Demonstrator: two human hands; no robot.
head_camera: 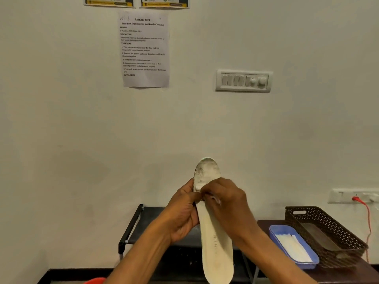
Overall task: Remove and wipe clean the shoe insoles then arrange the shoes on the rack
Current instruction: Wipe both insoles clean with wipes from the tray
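Two hands meet on one insole [215,242], held upright in the air. The insole is long, flat and cream-coloured, rounded at both ends, with faint lettering on its smooth lower half. Its upper end, above the hands, is grey, scuffed and grubby. The left hand [182,212] grips the insole's left edge, fingers curled behind it and thumb at the front. The right hand [227,203] has its fingers bunched and pinched against the insole's face near the dirty part. A pale scrap shows under them, too small to identify.

Below and behind the hands stands a black rack [133,226] with a tubular frame and a flat shelf. Right of the right hand, a dark wooden table [359,271] carries a blue plastic tray [274,232] of white folded wipes [293,247]. Just beside the tray sits a brown perforated basket [328,222].

Above the hands, on the plain wall, hang a printed sheet [144,50] and a switch panel [244,80]. Further right, a red cable [368,218] hangs from a socket [352,195].
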